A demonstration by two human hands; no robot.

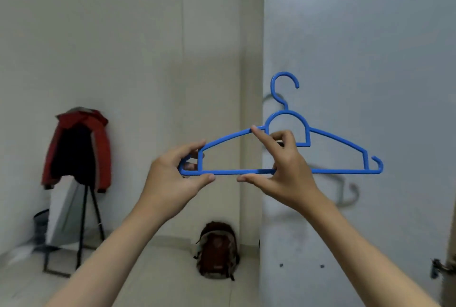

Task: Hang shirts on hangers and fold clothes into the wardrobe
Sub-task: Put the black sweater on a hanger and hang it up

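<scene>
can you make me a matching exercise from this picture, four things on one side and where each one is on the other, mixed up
Things:
1. blue hanger
2. red jacket
3. backpack
4. left hand

Places:
A. on the floor against the wall
B. draped over a black stand at the left
C. gripping the hanger's left end
D. held up in both hands, hook on top

Pairs: 1-D, 2-B, 3-A, 4-C

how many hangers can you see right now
1: a blue hanger, held up by the left hand at its left end and the right hand near the middle. Others may be out of view.
</scene>
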